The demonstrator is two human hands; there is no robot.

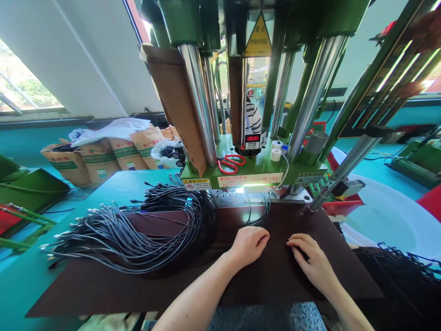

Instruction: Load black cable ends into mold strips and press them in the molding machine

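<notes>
Curling loosely over the dark brown counter (265, 282), my left grip (248, 247) is just in front of some thin cables (266, 209) reaching into the press (257, 163); I cannot tell whether its fingertips meet. My right grip (313, 259) is apart from it, thumb spread from bent fingers. A thick black cable bundle (113, 243) lies to my left (red-handled scissors (230, 164) rest on the press).

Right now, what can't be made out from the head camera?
All in the head view:
- Left hand: palm hidden behind its own back, so can't tell if it holds anything.
- Thin cables: far ends hidden under the green machine.
- Machine: top cut off by the upper edge.
- Black heap: cut off by the right edge.
- Warning label: fine print too small.
</notes>
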